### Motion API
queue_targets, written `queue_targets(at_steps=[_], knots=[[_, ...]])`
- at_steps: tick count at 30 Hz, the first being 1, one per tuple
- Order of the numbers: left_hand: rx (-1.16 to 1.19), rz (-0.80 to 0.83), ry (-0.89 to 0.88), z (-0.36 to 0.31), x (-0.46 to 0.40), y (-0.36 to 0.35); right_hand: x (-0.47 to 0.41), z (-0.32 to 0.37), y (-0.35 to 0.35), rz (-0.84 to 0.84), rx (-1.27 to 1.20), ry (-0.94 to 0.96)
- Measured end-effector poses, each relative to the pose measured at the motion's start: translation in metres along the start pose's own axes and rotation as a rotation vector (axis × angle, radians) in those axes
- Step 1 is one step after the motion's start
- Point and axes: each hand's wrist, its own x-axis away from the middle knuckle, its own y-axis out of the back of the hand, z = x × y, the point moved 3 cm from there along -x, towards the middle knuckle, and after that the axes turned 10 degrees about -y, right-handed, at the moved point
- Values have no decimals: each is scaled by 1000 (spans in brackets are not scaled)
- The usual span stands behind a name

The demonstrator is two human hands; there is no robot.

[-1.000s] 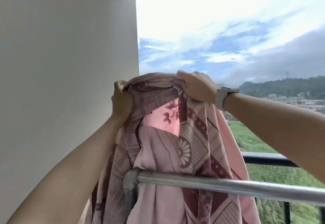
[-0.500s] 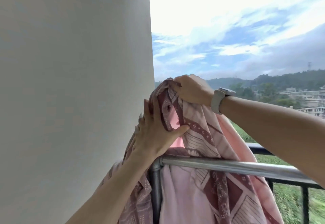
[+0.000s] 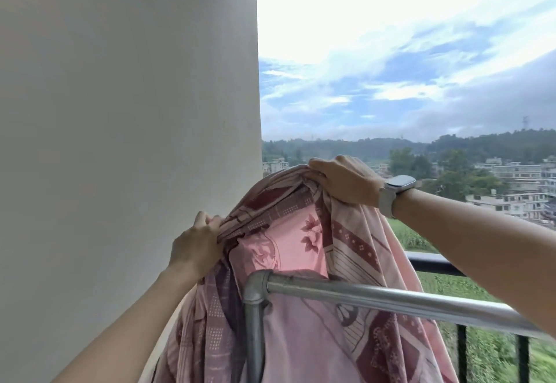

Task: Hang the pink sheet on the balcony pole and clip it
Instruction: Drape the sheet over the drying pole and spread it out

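Observation:
The pink sheet (image 3: 288, 241), patterned with maroon bands and flowers, is bunched up and held above the metal balcony pole (image 3: 376, 295). Much of it hangs behind and around the pole's corner joint. My left hand (image 3: 197, 245) grips a gathered edge of the sheet at the left, near the wall. My right hand (image 3: 346, 182), with a watch on the wrist, grips the top fold higher up and to the right. No clip is in view.
A pale wall (image 3: 126, 141) stands close on the left. A dark balcony railing (image 3: 436, 265) runs behind the pole. The pole's upright post (image 3: 252, 337) drops from the corner joint. Beyond lie fields, buildings and hills.
My left hand has gone from lying flat on the sheet to gripping its gathered edge. The sheet's top has spread wider between both hands. The view has shifted left.

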Motion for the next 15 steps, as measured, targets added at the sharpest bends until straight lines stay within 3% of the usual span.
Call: queue_targets(at_steps=[3, 8, 10, 12, 15], knots=[[74, -36, 94, 12, -32, 8, -10, -10, -13, 5, -38, -31], [716, -89, 162, 7, -88, 30, -31, -39, -8, -75, -169, -58], [581, -123, 108, 0, -104, 41, -35, -48, -3, -123, -240, -70], [225, -194, 21, -11, -116, 57, -38, -56, 4, -160, -215, -140], [-189, -394, -305, -30, -108, 81, -32, -68, 19, -248, -105, -230]])
